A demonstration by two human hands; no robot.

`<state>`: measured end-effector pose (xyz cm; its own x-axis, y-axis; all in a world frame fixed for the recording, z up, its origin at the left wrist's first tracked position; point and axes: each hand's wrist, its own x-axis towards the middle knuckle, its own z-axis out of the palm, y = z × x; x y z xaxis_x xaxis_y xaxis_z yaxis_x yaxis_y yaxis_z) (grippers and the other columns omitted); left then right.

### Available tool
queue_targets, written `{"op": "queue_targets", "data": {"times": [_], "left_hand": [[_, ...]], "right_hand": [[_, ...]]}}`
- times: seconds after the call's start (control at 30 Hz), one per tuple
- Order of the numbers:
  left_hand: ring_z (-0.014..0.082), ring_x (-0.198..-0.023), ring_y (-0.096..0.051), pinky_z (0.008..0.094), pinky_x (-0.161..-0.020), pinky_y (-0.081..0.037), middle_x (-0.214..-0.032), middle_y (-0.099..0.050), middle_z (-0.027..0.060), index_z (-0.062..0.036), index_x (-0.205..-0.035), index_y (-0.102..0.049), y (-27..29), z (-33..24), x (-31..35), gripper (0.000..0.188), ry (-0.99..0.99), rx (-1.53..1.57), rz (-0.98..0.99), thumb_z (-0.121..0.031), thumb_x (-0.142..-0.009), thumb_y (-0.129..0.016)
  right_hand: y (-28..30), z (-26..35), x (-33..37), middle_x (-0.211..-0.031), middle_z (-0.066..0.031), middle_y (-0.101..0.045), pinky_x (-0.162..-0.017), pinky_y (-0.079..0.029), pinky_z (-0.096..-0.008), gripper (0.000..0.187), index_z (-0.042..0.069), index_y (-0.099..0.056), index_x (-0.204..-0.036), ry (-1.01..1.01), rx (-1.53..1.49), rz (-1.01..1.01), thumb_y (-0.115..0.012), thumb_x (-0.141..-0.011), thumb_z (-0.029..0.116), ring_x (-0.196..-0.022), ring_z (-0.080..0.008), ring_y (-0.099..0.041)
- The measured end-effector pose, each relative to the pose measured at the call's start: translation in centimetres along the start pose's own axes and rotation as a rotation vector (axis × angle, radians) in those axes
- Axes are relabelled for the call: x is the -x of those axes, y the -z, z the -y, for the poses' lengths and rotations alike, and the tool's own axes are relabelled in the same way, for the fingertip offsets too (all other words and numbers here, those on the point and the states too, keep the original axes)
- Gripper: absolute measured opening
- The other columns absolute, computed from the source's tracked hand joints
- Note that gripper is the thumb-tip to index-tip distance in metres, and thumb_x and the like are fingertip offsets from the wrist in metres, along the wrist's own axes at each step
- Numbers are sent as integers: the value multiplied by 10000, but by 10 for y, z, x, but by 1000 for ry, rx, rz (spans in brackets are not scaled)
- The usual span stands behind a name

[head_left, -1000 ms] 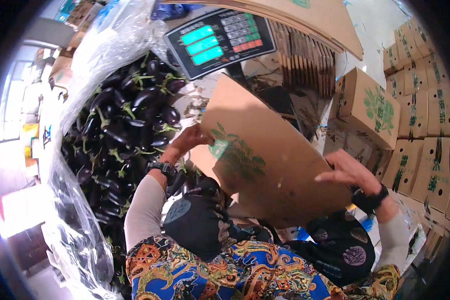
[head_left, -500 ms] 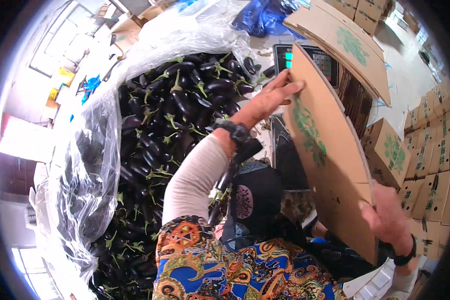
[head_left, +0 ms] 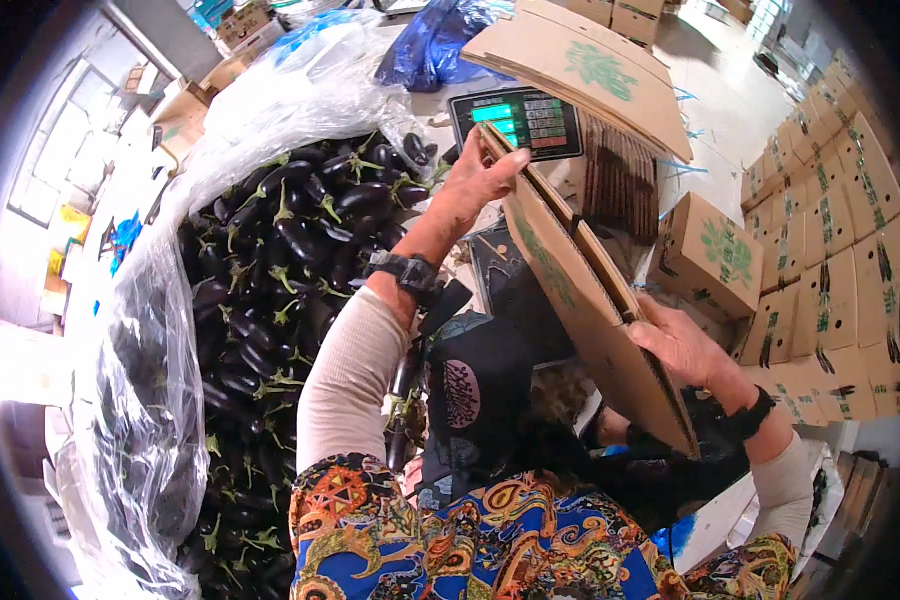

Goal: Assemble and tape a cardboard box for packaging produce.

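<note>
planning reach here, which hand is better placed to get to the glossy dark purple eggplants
Probably the left hand: it is nearer the eggplants, though occupied gripping the flat-folded brown cardboard near its upper end. The right hand also holds it, on the side away from them.

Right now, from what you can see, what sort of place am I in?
Probably a vegetable packing room: there's a big heap of eggplants beside you, a scale with a lit display, and stacked cardboard boxes on the right.
</note>
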<state>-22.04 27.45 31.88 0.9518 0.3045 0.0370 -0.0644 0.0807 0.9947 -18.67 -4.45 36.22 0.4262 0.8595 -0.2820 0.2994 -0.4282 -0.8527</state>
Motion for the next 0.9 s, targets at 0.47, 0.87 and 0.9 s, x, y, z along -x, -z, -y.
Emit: {"op": "queue_targets", "data": {"times": [0.47,0.87,0.9], "left_hand": [[276,-1123,-454,475,-913,-371,-1236,-462,128,-71,-1407,-163,-32,-11,-3,956,-22,-90,-71,-431,-727,-731],[79,-742,-474,219,-699,-379,-778,-523,-15,-37,-885,-533,26,-38,21,163,-122,-187,-23,-107,-751,-596],[69,-693,-440,225,-647,-373,-736,-488,-37,-60,-787,-511,28,-52,25,93,-104,-321,101,-76,-730,-583]], "right_hand": [[1,4,-5,-1142,-127,-563,-925,-388,-302,633,-18,-460,-1284,-97,-86,43,-454,-920,499,-1051,-189,-505],[56,-4,-25,-630,-242,-464,-530,-393,-334,259,-62,-561,-888,267,452,-430,-493,-920,186,-530,-205,-404],[61,3,-28,-630,-242,-464,-530,-393,-334,259,-62,-561,-888,262,452,-430,-493,-920,186,-530,-205,-404]]}}
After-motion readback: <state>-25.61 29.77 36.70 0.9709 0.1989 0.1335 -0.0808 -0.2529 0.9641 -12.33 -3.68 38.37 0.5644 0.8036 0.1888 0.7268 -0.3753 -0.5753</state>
